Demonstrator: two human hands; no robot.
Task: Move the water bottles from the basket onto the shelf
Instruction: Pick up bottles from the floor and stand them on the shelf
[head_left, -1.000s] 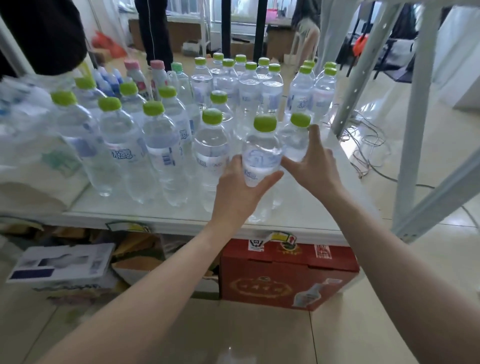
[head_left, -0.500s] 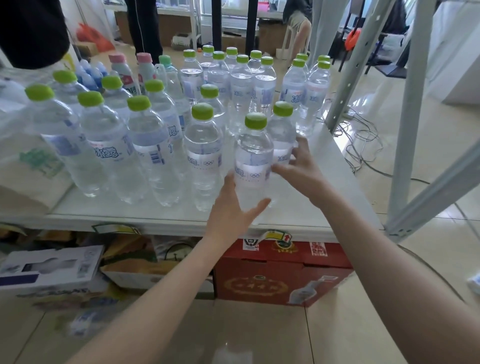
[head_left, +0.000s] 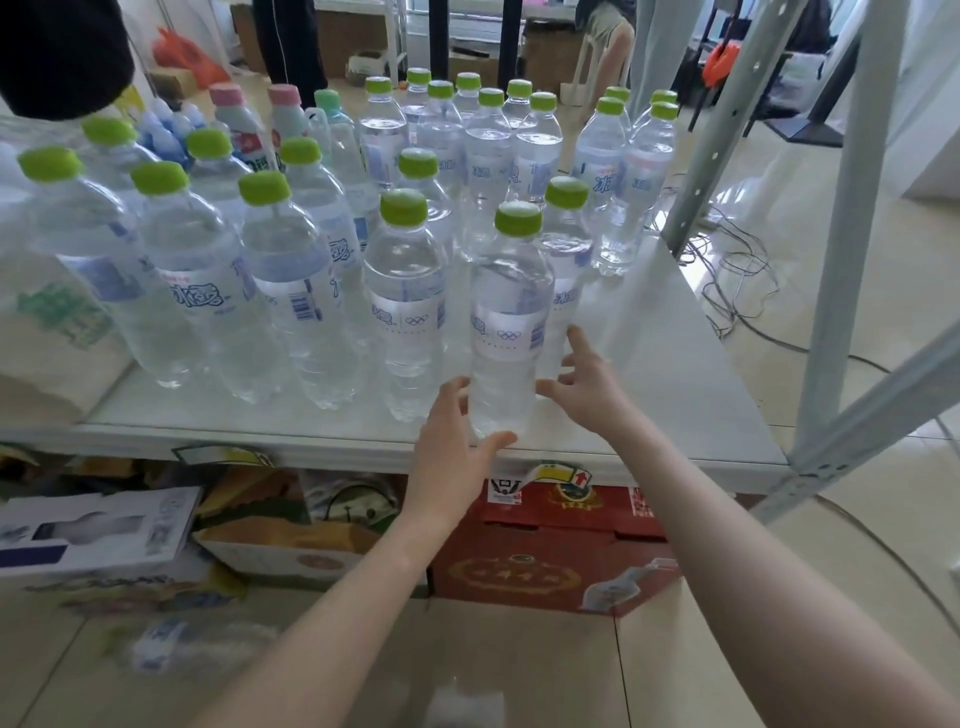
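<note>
Front bottle stood upright near shelf front edge, w/ other bottles packed to its left & behind. Left hand and right hand flanked its base, fingers loosely spread, gripping nothing. Bare shelf surface lay to the right, up to the upright post.

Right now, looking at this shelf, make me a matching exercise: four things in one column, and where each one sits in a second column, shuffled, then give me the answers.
Things
1. nearest water bottle
2. pink-capped bottles
3. red carton
4. left hand

Places
A. on the floor under the shelf
B. far back left, behind the green caps
C. at the shelf's front edge, between both hands
D. low on the nearest bottle's left side, fingers loose

The right hand is at the bottle's other side.

Pairs: 1-C, 2-B, 3-A, 4-D
</note>
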